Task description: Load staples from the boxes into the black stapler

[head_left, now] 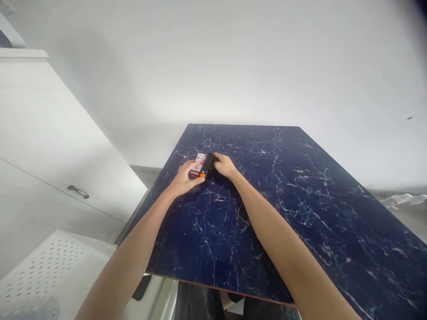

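Observation:
On the dark blue marbled tabletop, both my hands meet near the far left part. My left hand is wrapped round a small red and white box. My right hand grips a small black object with an orange spot at its near end, pressed right against the box. Both arms reach forward across the table. What the black object is I cannot make out.
A white cabinet with a dark handle stands at the left. A white perforated surface lies at the lower left, with a dark flat item beside the table edge. Crumpled plastic lies on the floor at the right.

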`<state>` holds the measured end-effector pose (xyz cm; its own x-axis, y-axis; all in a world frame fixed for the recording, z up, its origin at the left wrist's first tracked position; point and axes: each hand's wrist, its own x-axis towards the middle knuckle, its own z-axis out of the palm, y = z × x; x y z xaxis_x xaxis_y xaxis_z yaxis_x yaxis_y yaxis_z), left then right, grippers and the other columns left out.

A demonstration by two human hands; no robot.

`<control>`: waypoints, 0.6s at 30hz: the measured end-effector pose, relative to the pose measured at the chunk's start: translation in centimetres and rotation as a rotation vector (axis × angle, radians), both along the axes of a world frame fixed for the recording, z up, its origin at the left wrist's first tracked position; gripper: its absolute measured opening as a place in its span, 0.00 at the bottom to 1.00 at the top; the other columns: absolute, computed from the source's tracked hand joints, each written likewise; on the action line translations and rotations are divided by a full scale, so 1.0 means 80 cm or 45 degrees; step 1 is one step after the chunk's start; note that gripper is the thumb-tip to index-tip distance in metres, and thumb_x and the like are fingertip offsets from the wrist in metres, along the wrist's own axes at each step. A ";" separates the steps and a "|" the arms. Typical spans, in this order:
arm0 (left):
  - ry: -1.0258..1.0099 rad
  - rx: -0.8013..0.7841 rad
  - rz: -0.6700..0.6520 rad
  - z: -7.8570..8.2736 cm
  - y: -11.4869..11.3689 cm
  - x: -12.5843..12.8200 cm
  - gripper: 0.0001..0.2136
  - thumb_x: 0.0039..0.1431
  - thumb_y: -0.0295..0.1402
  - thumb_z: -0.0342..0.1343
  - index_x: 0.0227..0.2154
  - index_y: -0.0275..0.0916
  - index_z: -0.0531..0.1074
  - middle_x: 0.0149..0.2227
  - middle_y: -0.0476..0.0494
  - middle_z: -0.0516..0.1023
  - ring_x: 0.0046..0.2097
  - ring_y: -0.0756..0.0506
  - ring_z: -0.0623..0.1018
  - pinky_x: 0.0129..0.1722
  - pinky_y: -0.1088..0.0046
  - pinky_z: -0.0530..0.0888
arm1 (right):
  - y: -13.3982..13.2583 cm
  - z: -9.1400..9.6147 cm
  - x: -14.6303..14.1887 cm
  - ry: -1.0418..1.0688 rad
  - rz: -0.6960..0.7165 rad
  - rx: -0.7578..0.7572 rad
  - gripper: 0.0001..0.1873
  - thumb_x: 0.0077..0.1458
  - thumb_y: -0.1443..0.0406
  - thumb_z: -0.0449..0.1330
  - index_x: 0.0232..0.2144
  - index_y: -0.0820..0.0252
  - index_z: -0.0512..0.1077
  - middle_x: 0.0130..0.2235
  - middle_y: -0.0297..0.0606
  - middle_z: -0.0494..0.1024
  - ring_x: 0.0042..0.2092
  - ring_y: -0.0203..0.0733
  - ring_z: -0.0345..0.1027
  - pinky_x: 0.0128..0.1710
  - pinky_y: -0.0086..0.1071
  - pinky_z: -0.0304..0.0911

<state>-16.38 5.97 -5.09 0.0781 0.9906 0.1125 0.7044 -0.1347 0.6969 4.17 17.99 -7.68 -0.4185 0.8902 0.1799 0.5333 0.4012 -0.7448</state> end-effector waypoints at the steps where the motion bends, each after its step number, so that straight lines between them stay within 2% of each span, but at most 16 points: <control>1: -0.013 -0.014 0.001 -0.002 0.001 -0.001 0.31 0.60 0.46 0.63 0.65 0.49 0.67 0.70 0.39 0.61 0.72 0.31 0.57 0.69 0.46 0.58 | 0.000 0.000 0.001 0.007 0.006 -0.002 0.17 0.47 0.72 0.51 0.35 0.56 0.76 0.36 0.36 0.81 0.39 0.47 0.73 0.47 0.36 0.68; 5: -0.053 0.001 0.011 -0.005 0.006 -0.002 0.28 0.61 0.47 0.62 0.62 0.47 0.70 0.68 0.39 0.64 0.70 0.33 0.61 0.69 0.50 0.59 | 0.003 -0.004 0.002 0.033 0.004 -0.006 0.18 0.47 0.73 0.51 0.35 0.56 0.76 0.35 0.35 0.81 0.39 0.47 0.73 0.46 0.36 0.68; 11: -0.173 -0.015 -0.021 -0.002 0.011 -0.001 0.30 0.58 0.46 0.64 0.62 0.44 0.69 0.66 0.38 0.68 0.66 0.35 0.68 0.66 0.54 0.64 | 0.006 -0.005 0.002 0.068 -0.006 -0.056 0.21 0.46 0.74 0.50 0.36 0.56 0.79 0.37 0.35 0.82 0.42 0.46 0.75 0.49 0.35 0.68; 18: -0.173 -0.004 -0.036 0.002 0.007 0.002 0.32 0.58 0.46 0.65 0.64 0.44 0.68 0.65 0.38 0.69 0.65 0.35 0.70 0.65 0.56 0.66 | 0.007 -0.001 0.001 0.121 -0.098 -0.120 0.23 0.51 0.74 0.51 0.44 0.55 0.79 0.45 0.36 0.83 0.47 0.46 0.75 0.53 0.37 0.67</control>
<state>-16.22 6.56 -4.94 0.0904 0.9885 0.1209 0.5995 -0.1510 0.7860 4.28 18.57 -7.77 -0.3331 0.9339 0.1298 0.4854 0.2879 -0.8255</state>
